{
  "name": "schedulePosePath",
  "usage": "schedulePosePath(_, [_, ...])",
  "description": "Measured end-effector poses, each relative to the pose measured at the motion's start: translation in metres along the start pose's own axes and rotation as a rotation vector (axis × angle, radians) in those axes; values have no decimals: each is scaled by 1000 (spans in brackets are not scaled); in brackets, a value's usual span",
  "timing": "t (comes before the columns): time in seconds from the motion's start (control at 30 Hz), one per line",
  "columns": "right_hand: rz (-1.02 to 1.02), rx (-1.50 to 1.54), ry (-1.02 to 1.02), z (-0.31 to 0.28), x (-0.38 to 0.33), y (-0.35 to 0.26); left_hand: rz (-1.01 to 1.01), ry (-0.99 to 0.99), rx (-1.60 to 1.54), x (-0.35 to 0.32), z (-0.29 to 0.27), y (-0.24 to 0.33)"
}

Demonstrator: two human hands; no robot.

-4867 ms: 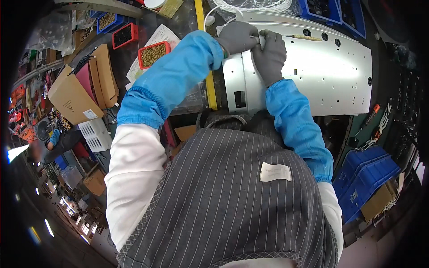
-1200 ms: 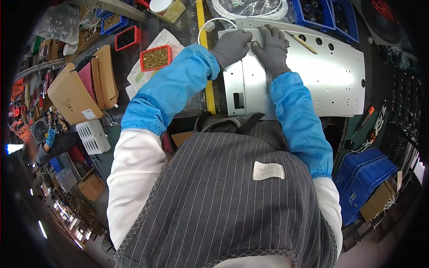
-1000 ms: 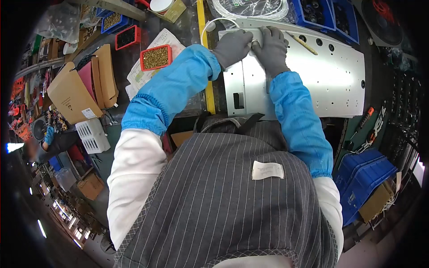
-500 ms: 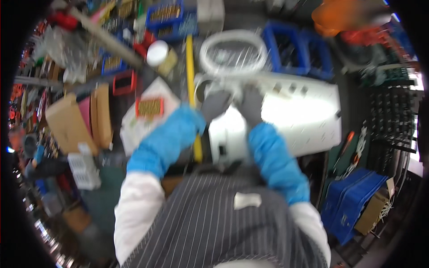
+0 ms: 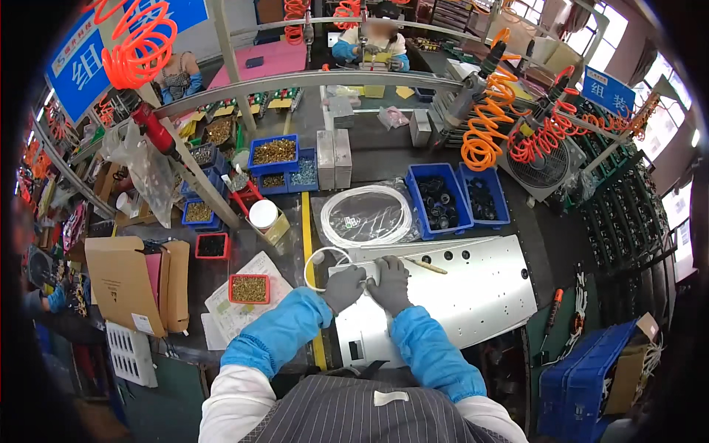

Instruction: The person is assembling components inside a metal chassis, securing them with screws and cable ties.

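My left hand [image 5: 344, 289], in a grey glove, is closed over the left end of a silvery metal panel [image 5: 473, 306]. A thin white cable [image 5: 309, 268] loops out beside it and runs in under the fingers. Close on its right, my right hand [image 5: 391, 286], gloved alike, has bent fingers over the panel near a pale block-like part; what they pinch is hidden. On the panel, just beyond my right hand, lies a slim brownish rod-shaped tool [image 5: 426, 265]. A coil of white cable [image 5: 325, 225] rests on a clear plastic bag behind the panel.
Blue bins with black parts [image 5: 441, 201] stand behind the panel. At left are a red tray of small brass-coloured screws [image 5: 249, 289], paper sheets [image 5: 221, 314] and a cardboard box [image 5: 122, 277]. Power screwdrivers [image 5: 473, 100] hang overhead on orange coiled hoses. Another person [image 5: 373, 48] works across the bench.
The view has tilted up, bringing the far bench and overhead tools into sight. Both hands stay together over the panel's left end; the white cable loop now shows clearly beside my left hand.
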State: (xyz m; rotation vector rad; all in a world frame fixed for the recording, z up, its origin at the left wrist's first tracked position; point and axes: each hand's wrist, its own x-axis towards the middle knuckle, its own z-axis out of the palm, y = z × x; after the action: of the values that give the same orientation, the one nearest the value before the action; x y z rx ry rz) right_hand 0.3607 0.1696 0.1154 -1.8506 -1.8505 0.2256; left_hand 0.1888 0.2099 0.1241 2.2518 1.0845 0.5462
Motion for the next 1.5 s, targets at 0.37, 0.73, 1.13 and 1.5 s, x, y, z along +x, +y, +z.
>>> schedulePosePath(0.37, [34, 6, -59, 1, 5, 3, -37, -50, 51, 4, 15, -10])
schedulePosePath(0.73, [26, 9, -52, 2, 5, -7, -108, 97, -66, 3, 16, -10])
schedulePosePath(1.13, [38, 1, -69, -1, 3, -2, 110, -2, 249, 6, 4, -14])
schedulePosePath(1.5, [-24, 14, -79, -3, 0, 5, 106, -68, 151, 0, 4, -9])
